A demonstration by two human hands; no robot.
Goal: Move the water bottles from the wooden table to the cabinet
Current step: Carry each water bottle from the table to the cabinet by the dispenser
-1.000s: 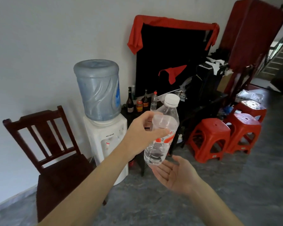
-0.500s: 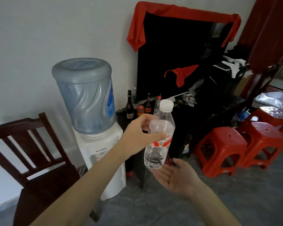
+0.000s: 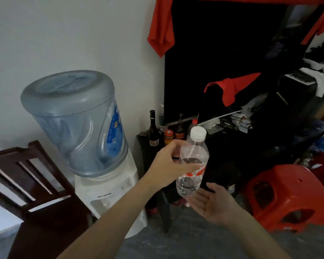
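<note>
A clear water bottle (image 3: 192,171) with a white cap and a red-and-white label, partly filled, hangs upright in mid-air at the frame's centre. My left hand (image 3: 168,165) grips it around the middle from the left. Just below and to the right of the bottle's base, my right hand (image 3: 213,204) lies palm up with its fingers spread, holding nothing. Beyond the bottle stands a low dark cabinet (image 3: 142,146). On its top are several bottles and jars, among them a dark wine bottle (image 3: 153,129) and a small clear bottle with a red cap (image 3: 194,123).
A white water dispenser (image 3: 108,191) carrying a big blue jug (image 3: 75,122) stands left of the cabinet. A dark wooden chair (image 3: 26,184) is at the far left. Red plastic stools (image 3: 284,199) sit on the grey floor at right. A black screen (image 3: 213,53) draped in red cloth rises behind.
The view has closed in on the dispenser and the dark cabinet. My left hand still grips the bottle and my right palm stays open below it.
</note>
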